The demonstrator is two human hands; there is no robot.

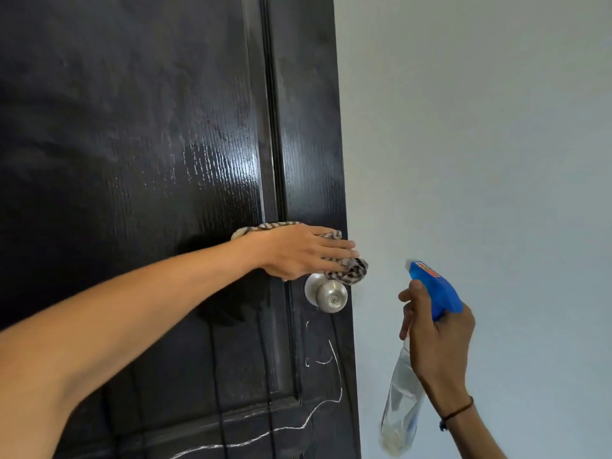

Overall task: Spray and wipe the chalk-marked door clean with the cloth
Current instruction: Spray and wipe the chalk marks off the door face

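Door (132, 160): black, wood-grain, glossy and wet-looking above the silver doorknob (327, 294). Left arm stretched across it, left hand (303, 251) palm-down, fingers straight, pressing a striped cloth (351, 270) flat against the door's right edge just above the doorknob; the cloth's bunched end hangs past the fingertips, touching the knob's top. Chalk marks (326, 385) below the doorknob: a curved line running down, then left along the lower panel. Right hand (437, 339) right of the doorknob, in front of the white wall (496, 127), fingers curled around the neck of a clear spray bottle (402, 402) with blue trigger head, nozzle toward the door, index finger by the trigger. Black cord bracelet (455, 414) on right wrist.
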